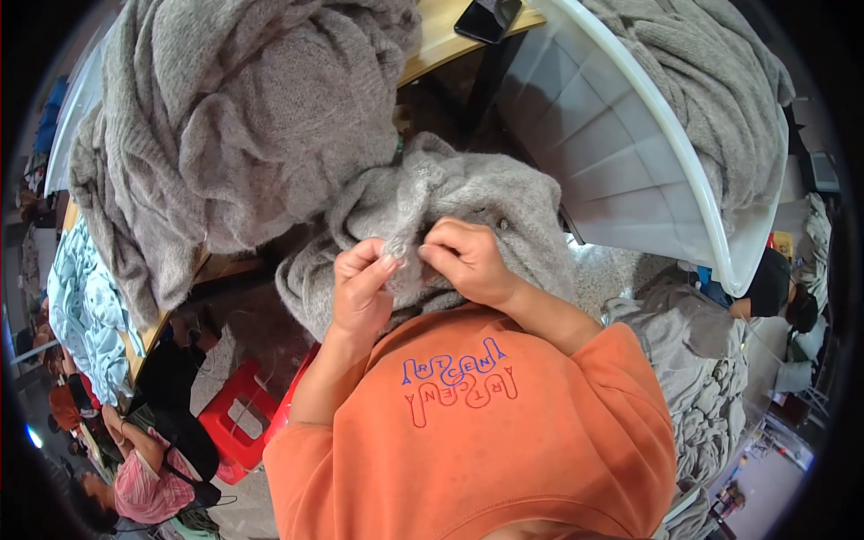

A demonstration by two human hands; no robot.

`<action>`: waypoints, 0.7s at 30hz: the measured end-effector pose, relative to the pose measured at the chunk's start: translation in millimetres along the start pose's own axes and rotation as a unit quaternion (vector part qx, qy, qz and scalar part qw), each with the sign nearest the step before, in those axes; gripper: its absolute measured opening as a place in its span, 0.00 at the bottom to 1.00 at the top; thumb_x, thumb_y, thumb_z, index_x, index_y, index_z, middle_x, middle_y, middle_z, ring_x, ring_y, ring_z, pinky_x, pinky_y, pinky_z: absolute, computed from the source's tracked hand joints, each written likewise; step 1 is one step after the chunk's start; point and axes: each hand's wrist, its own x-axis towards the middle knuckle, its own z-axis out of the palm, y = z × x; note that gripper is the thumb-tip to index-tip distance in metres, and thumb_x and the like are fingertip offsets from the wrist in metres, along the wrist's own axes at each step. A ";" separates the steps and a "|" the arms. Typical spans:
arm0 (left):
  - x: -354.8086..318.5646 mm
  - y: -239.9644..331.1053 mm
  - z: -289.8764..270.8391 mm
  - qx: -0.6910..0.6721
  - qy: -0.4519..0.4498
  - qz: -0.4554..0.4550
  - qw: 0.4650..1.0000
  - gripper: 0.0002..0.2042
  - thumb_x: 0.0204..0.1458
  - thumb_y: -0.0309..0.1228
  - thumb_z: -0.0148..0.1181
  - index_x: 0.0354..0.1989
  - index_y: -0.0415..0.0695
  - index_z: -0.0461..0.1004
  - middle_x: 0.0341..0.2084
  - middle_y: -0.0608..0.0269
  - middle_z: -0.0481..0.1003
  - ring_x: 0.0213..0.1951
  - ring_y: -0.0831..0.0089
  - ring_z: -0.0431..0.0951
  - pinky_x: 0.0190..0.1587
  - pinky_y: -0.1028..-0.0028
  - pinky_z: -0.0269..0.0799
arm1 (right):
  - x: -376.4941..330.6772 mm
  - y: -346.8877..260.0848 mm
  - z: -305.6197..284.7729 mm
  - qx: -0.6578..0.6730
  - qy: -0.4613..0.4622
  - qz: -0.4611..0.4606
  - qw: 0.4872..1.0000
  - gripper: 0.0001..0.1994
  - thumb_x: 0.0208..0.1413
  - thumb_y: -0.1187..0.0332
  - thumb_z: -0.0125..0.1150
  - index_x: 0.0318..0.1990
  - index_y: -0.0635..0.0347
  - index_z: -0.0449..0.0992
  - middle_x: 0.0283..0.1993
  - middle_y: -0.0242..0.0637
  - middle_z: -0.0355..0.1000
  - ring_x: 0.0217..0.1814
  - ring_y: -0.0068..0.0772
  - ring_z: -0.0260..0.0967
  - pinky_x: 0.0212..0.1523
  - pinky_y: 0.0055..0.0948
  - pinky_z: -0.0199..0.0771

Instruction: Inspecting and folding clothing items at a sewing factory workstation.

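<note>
Grey knit garment [531, 193] lies bunched in front of the person's body, just beyond the orange shirt [486, 468]. The left hand [362, 281] pinches a bit of its knit between thumb and forefinger. Close beside it, the right hand [470, 261] has thumb and forefinger together over the same cloth — whether they grip knit, thread or something finer, I cannot tell.

Beyond the garment, toward the upper left, rises a large heap of grey knitwear [261, 117]. A dark phone [487, 20] lies on a wooden table [436, 40] at the top. To the right stands a pale plastic bin [621, 157], with more grey knit [711, 99] over its far side. Farther out are light blue fabric [85, 310] and a red stool [216, 416] on the left — and, lower left, a person in a pink top [148, 490].
</note>
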 end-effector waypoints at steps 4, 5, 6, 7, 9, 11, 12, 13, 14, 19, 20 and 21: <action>5.0 8.5 -13.9 -0.024 -0.056 0.049 0.997 0.06 0.47 0.29 0.56 0.28 0.40 0.68 0.30 0.62 0.74 0.34 0.75 0.73 0.41 0.74 0.67 | 0.3 15.4 -38.0 -0.338 0.101 -0.149 0.924 0.11 0.36 0.80 0.60 0.32 0.64 0.70 0.30 0.40 0.67 0.29 0.36 0.66 0.28 0.28 0.66; 5.4 9.0 -13.1 -0.025 -0.058 0.049 0.997 0.06 0.47 0.29 0.56 0.28 0.40 0.68 0.30 0.62 0.74 0.34 0.75 0.73 0.41 0.74 0.67 | 2.0 22.5 -43.5 -0.406 0.089 -0.123 0.901 0.14 0.34 0.79 0.60 0.34 0.63 0.69 0.33 0.41 0.67 0.33 0.40 0.66 0.32 0.31 0.67; 5.4 10.7 -11.3 -0.035 -0.063 0.060 0.996 0.06 0.47 0.29 0.56 0.29 0.40 0.68 0.31 0.62 0.74 0.35 0.74 0.73 0.42 0.72 0.66 | 2.9 27.5 -44.1 -0.406 0.090 -0.123 0.901 0.14 0.34 0.79 0.60 0.34 0.63 0.69 0.33 0.41 0.67 0.33 0.40 0.66 0.32 0.31 0.67; 5.3 12.6 -9.3 -0.045 -0.068 0.072 0.994 0.06 0.48 0.29 0.55 0.30 0.40 0.68 0.32 0.62 0.74 0.36 0.73 0.72 0.44 0.71 0.65 | 4.6 30.2 -42.8 -0.386 0.059 -0.121 0.912 0.17 0.33 0.78 0.60 0.37 0.63 0.69 0.36 0.41 0.67 0.37 0.42 0.65 0.36 0.34 0.65; 6.2 16.9 -1.2 -0.062 -0.086 0.065 0.992 0.06 0.49 0.29 0.54 0.31 0.40 0.68 0.33 0.60 0.73 0.38 0.71 0.72 0.47 0.69 0.64 | 5.1 32.3 -39.5 -0.367 0.028 -0.118 0.922 0.20 0.32 0.77 0.60 0.39 0.63 0.68 0.39 0.42 0.67 0.42 0.44 0.64 0.41 0.37 0.63; 5.3 20.3 11.5 -0.064 -0.033 0.054 0.996 0.05 0.49 0.27 0.54 0.30 0.39 0.68 0.30 0.62 0.73 0.35 0.74 0.72 0.44 0.72 0.65 | 4.1 32.9 -34.0 -0.391 -0.021 -0.088 0.916 0.22 0.32 0.75 0.60 0.42 0.63 0.67 0.43 0.43 0.65 0.46 0.44 0.61 0.45 0.39 0.60; 5.2 19.8 12.8 -0.063 -0.034 0.054 0.996 0.05 0.49 0.27 0.54 0.30 0.39 0.68 0.30 0.62 0.73 0.35 0.74 0.72 0.44 0.72 0.65 | 4.9 44.4 -32.9 -0.394 0.013 -0.080 0.916 0.20 0.34 0.78 0.56 0.41 0.64 0.67 0.40 0.44 0.67 0.42 0.44 0.64 0.42 0.37 0.62; 5.2 19.3 13.6 -0.062 -0.033 0.065 0.995 0.05 0.49 0.27 0.54 0.30 0.39 0.68 0.30 0.62 0.73 0.35 0.73 0.72 0.43 0.71 0.65 | 4.7 54.1 -34.0 -0.394 0.014 -0.080 0.916 0.20 0.34 0.78 0.56 0.41 0.64 0.67 0.40 0.44 0.67 0.42 0.44 0.64 0.42 0.37 0.62; 5.0 19.5 13.5 -0.061 -0.032 0.078 0.995 0.05 0.49 0.28 0.54 0.30 0.39 0.67 0.30 0.62 0.73 0.36 0.73 0.72 0.43 0.71 0.66 | 6.0 60.1 -35.3 -0.405 0.050 -0.097 0.908 0.19 0.34 0.79 0.54 0.41 0.65 0.67 0.38 0.44 0.68 0.40 0.45 0.65 0.41 0.36 0.63; 4.4 18.8 -10.7 -0.002 -0.034 0.056 0.998 0.04 0.50 0.26 0.52 0.30 0.38 0.68 0.28 0.63 0.73 0.30 0.78 0.71 0.37 0.78 0.65 | 5.7 29.0 -37.3 -0.155 0.103 -0.035 0.982 0.13 0.35 0.82 0.50 0.34 0.65 0.71 0.27 0.42 0.69 0.24 0.38 0.66 0.26 0.27 0.66; 5.6 17.7 -12.7 0.056 -0.014 0.053 0.997 0.03 0.49 0.25 0.52 0.28 0.39 0.68 0.25 0.66 0.72 0.27 0.81 0.69 0.32 0.81 0.64 | 6.3 17.5 -41.5 -0.179 0.072 -0.118 0.974 0.13 0.35 0.83 0.51 0.32 0.64 0.72 0.26 0.41 0.69 0.20 0.35 0.65 0.22 0.23 0.64; 6.3 18.3 -9.6 0.056 -0.010 0.053 0.997 0.03 0.49 0.25 0.52 0.28 0.39 0.68 0.25 0.66 0.72 0.27 0.81 0.69 0.32 0.81 0.64 | 4.1 -4.0 -45.2 -0.186 -0.010 -0.106 0.977 0.14 0.34 0.83 0.52 0.33 0.64 0.72 0.27 0.41 0.70 0.22 0.35 0.67 0.22 0.23 0.66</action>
